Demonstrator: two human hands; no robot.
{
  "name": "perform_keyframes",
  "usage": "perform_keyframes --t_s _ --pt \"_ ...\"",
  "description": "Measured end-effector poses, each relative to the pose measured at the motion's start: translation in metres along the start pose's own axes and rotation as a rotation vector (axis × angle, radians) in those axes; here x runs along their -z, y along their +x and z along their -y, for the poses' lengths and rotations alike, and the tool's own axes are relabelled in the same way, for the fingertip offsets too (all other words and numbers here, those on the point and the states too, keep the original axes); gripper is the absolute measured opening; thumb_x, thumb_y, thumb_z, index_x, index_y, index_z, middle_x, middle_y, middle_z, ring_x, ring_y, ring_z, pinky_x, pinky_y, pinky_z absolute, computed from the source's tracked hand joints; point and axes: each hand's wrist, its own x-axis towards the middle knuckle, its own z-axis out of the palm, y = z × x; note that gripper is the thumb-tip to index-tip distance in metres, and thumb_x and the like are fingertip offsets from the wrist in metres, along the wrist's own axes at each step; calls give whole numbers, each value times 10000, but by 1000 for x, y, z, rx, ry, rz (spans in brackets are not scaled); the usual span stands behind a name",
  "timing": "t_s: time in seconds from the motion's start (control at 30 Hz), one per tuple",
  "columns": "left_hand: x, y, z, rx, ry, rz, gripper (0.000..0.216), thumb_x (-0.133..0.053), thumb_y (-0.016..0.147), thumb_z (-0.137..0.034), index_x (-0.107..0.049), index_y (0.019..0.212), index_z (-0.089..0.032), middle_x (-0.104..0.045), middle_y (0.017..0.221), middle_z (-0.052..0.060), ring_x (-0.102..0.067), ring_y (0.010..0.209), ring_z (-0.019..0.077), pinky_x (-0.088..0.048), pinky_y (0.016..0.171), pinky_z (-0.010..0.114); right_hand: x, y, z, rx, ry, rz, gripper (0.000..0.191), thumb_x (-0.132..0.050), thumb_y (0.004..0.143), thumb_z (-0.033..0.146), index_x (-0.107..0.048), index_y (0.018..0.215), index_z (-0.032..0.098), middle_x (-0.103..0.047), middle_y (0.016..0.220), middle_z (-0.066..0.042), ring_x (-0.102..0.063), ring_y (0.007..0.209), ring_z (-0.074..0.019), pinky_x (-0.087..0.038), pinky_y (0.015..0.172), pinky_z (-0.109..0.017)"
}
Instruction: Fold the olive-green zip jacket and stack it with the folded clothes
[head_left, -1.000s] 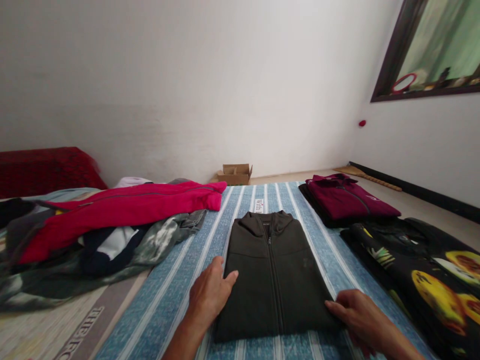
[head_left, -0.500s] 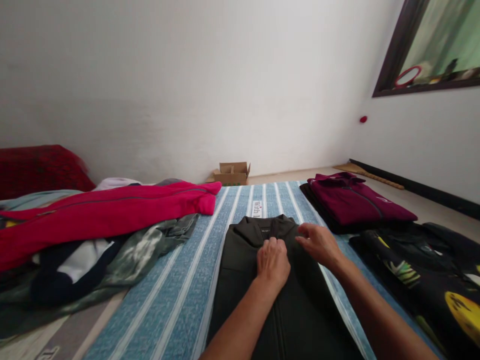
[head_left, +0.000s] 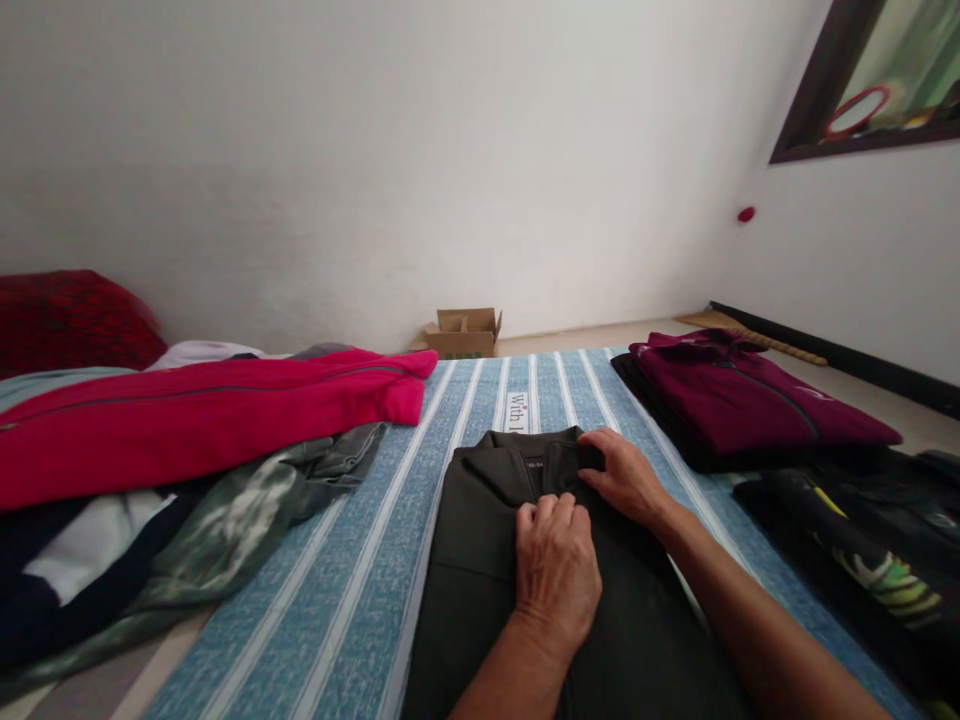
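Observation:
A folded dark olive zip jacket (head_left: pixel 480 560) lies on the blue striped bed cover (head_left: pixel 360 590) in front of me. My left hand (head_left: pixel 556 570) rests knuckles up on the jacket's chest just below the collar, fingers curled and pressed on the fabric near the zip. My right hand (head_left: pixel 624 478) pinches the right side of the collar between thumb and fingers. Both forearms reach in from the bottom edge.
A loose pile with a bright pink jacket (head_left: pixel 195 420) and camouflage cloth (head_left: pixel 247 510) lies at the left. A folded maroon jacket (head_left: pixel 750 405) and a black printed garment (head_left: pixel 862 540) sit at the right. A cardboard box (head_left: pixel 463 333) stands by the far wall.
Both hands moved from the jacket's lower edges up to the collar. The view has leaned forward and closer, and the right hand has closed on the collar.

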Motion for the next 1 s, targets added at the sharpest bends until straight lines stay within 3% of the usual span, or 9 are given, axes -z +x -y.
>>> perform_keyframes --t_s 0.17,0.43,0.6,0.8,1.0 --pt "-1 0 0 -33 -26 27 212 -416 856 -125 -598 955 -167 -600 1157 64 -513 1051 229 -374 921 448 3 0 3 -18 -37 -7 425 -643 686 174 -586 1107 173 -602 972 -79 -555 913 -226 -427 800 -349" --pt "-3 -1 0 -43 -43 49 261 -392 860 -136 -584 1036 -157 -591 1194 84 -494 1137 235 -317 1013 501 9 0 8 -32 -96 32 156 -618 682 177 -647 835 180 -626 840 -52 -552 829 -209 -407 744 -313" --pt "-5 -2 1 -60 -29 52 291 -392 854 -130 -571 1083 -143 -573 1226 103 -485 1168 237 -293 1046 497 8 -1 9 -31 13 -51 19 -575 688 173 -582 687 191 -602 713 -18 -545 704 -173 -392 648 -271" --pt "-8 -2 0 -35 13 44 324 -404 853 -141 -544 1146 -144 -533 1285 116 -443 1220 242 -280 1053 517 8 -3 8 128 48 -109 53 -541 715 165 -555 683 206 -586 679 2 -535 692 -161 -397 676 -274" --pt "-8 -2 -1 -18 32 67 328 -394 865 -153 -534 1162 -155 -511 1318 104 -403 1260 240 -255 1068 521 10 -1 6 200 -173 33 113 -600 713 158 -589 821 189 -623 798 -36 -548 772 -186 -388 732 -301"
